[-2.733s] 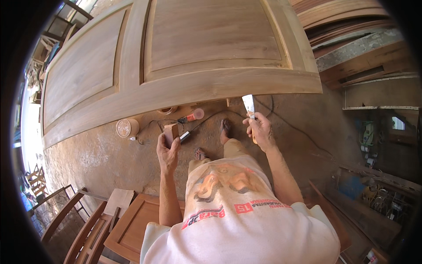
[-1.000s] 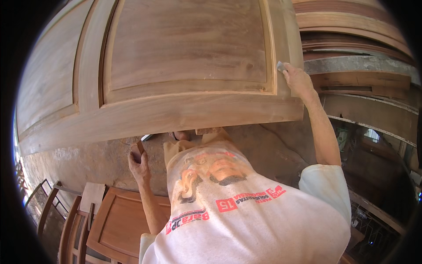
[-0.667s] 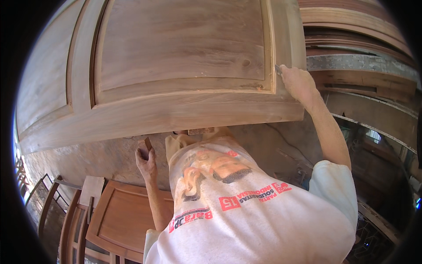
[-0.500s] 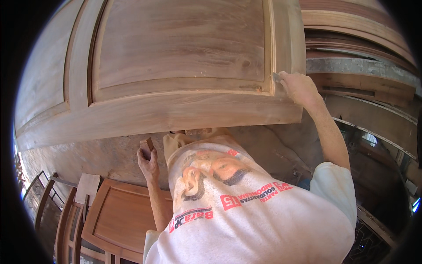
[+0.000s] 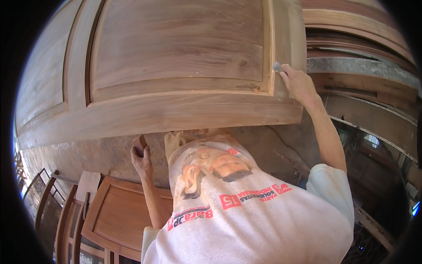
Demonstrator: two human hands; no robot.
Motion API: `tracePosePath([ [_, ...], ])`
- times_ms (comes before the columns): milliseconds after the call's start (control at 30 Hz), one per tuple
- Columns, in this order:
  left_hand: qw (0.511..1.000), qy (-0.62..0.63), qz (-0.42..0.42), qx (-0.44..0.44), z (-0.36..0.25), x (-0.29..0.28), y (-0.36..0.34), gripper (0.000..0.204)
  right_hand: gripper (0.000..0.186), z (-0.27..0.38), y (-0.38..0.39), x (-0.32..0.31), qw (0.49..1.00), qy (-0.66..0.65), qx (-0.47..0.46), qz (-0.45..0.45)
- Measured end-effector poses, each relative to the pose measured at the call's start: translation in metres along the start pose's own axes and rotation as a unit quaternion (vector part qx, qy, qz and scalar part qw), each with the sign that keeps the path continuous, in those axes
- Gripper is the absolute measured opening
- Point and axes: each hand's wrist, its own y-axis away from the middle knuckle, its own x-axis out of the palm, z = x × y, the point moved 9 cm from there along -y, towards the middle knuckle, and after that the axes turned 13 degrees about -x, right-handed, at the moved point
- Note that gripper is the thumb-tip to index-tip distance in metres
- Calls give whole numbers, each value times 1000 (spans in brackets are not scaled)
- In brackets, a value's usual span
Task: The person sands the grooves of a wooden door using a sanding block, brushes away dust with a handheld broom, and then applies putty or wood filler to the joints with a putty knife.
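Note:
A large pale-brown wooden door (image 5: 176,48) with raised panels and framing strips lies in front of me. My right hand (image 5: 300,86) is closed on a small, flat grey piece (image 5: 278,67), perhaps folded sandpaper or a scraper; its exact kind cannot be made out. That piece touches the light moulding strip (image 5: 271,53) at the right side of the nearest panel. Below the door's near edge, away from the wood, my left hand (image 5: 141,162) grips a small brown block (image 5: 140,143) between thumb and fingers.
Stacked timber boards (image 5: 351,26) stand to the right of the door. At the lower left a reddish-brown panel door (image 5: 118,215) leans among wooden frames (image 5: 66,220). A dark cable (image 5: 285,141) runs over the dusty floor (image 5: 96,158).
My right hand has slid a little farther up along the moulding with the grey piece. My left hand, still holding the block, has shifted slightly left.

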Motion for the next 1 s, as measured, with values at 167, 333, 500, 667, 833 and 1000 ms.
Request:
tracePosePath([
  [167, 1000, 11, 18, 20, 15, 10, 0, 33, 19, 9, -4, -14, 997, 53, -49, 8],
  [333, 999, 40, 25, 26, 7, 24, 11, 30, 12, 24, -13, -21, 992, 98, -62, 41],
  [500, 998, 31, 48, 24, 19, 21, 11, 30, 10, 47, -26, -25, 979, 152, -104, 83],
  [667, 998, 56, 15, 19, 33, 6, 9, 31, 12, 65, -26, -4, 963, 196, -107, 154],
  [833, 998, 57, -29, -9, 39, -19, 12, 32, 13, 95, 11, 18, 937, 201, -124, 257],
  [1000, 998, 20, -58, 11, 62, -32, -3, 38, 13, 40, -6, -15, 983, 147, -55, 94],
])
